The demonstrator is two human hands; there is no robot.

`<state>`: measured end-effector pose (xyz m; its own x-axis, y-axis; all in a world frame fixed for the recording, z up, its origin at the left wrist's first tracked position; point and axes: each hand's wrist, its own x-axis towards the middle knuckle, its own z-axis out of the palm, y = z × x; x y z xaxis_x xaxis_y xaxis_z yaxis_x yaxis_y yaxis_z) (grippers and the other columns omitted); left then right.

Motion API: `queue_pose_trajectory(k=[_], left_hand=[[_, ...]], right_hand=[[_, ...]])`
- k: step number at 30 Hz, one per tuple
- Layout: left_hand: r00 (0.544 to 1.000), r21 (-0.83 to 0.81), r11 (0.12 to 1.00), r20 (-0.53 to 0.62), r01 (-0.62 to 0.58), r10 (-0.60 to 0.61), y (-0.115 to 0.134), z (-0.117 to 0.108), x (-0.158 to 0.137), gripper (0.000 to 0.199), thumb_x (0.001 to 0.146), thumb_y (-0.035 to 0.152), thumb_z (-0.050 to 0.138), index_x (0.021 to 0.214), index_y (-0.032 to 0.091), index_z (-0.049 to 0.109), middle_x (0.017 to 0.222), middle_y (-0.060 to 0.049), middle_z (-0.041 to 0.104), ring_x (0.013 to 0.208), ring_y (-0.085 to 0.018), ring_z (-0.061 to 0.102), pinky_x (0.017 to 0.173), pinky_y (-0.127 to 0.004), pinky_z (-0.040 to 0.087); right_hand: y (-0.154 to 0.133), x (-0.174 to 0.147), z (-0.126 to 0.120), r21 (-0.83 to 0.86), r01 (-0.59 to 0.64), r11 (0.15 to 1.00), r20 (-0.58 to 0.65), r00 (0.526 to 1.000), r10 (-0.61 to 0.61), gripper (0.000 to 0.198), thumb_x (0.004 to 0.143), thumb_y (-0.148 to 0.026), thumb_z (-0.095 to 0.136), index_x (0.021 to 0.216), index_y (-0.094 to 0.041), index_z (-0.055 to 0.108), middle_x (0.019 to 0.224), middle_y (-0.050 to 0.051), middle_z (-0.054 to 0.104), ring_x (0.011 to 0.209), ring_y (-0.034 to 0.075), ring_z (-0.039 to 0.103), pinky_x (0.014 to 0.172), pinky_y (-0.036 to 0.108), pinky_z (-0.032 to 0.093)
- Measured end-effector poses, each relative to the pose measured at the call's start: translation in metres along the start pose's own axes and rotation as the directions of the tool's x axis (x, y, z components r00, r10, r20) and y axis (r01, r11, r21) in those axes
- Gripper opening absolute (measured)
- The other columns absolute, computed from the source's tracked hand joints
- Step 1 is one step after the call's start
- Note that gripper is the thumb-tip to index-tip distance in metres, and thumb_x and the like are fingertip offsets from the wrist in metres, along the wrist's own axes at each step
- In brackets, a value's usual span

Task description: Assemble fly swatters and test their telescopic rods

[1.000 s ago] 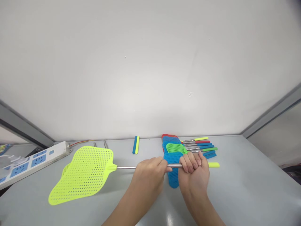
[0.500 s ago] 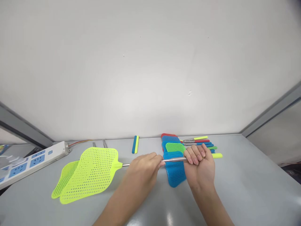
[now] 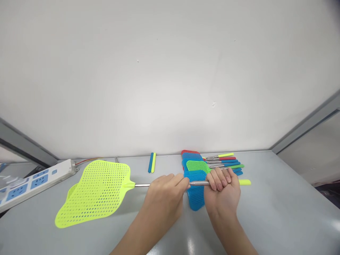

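Observation:
A yellow fly swatter (image 3: 98,193) is held level above the table, its perforated head to the left and a metal rod running right to a yellow grip. My left hand (image 3: 166,193) is closed round the rod, left of its middle. Palm up, my right hand (image 3: 223,191) is wrapped round the rod close to the yellow grip, whose end sticks out past it. Behind and beneath the rod lies a stack of fly swatters (image 3: 196,198) in blue, green and red, their handles pointing right. Another yellow swatter head (image 3: 71,191) shows partly behind the held one.
A blue grip tube (image 3: 150,163) and a yellow grip tube (image 3: 153,163) lie side by side near the wall. A white power strip (image 3: 57,175) with plugs and thin wires stands at the left on the grey table (image 3: 287,205). A white wall (image 3: 170,88) rises behind.
The held swatter's head has shifted left and turned slightly, covering more of the yellow head behind. More metal rod shows left of my left hand. Both hands keep their grip.

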<state>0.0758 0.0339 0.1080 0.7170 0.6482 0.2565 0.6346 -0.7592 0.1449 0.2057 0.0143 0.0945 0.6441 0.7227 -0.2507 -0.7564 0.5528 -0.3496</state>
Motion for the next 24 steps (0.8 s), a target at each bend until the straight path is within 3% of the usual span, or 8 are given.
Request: queue_pose_trajectory(k=[21, 24], left_hand=[[0.999, 0.043, 0.999, -0.052, -0.006, 0.008, 0.014, 0.009, 0.0, 0.021, 0.075, 0.005, 0.036, 0.061, 0.018, 0.045, 0.055, 0.003, 0.047, 0.048, -0.011, 0.042, 0.045, -0.025, 0.026], [1.0, 0.021, 1.0, -0.006, 0.003, -0.002, 0.014, 0.008, 0.001, 0.019, 0.077, 0.007, 0.036, 0.064, 0.018, 0.046, 0.058, 0.003, 0.048, 0.05, -0.011, 0.043, 0.045, -0.025, 0.029]], right_hand=[[0.007, -0.012, 0.0, -0.015, 0.007, 1.0, -0.041, 0.999, -0.008, 0.036, 0.075, -0.03, 0.047, 0.054, -0.018, 0.021, 0.041, -0.01, 0.018, 0.033, 0.004, 0.013, 0.029, 0.017, 0.016], [0.005, -0.006, 0.0, -0.025, -0.034, 0.999, -0.035, 0.999, 0.033, 0.036, 0.075, -0.031, 0.047, 0.053, -0.018, 0.021, 0.041, -0.01, 0.019, 0.033, 0.004, 0.014, 0.029, 0.017, 0.018]])
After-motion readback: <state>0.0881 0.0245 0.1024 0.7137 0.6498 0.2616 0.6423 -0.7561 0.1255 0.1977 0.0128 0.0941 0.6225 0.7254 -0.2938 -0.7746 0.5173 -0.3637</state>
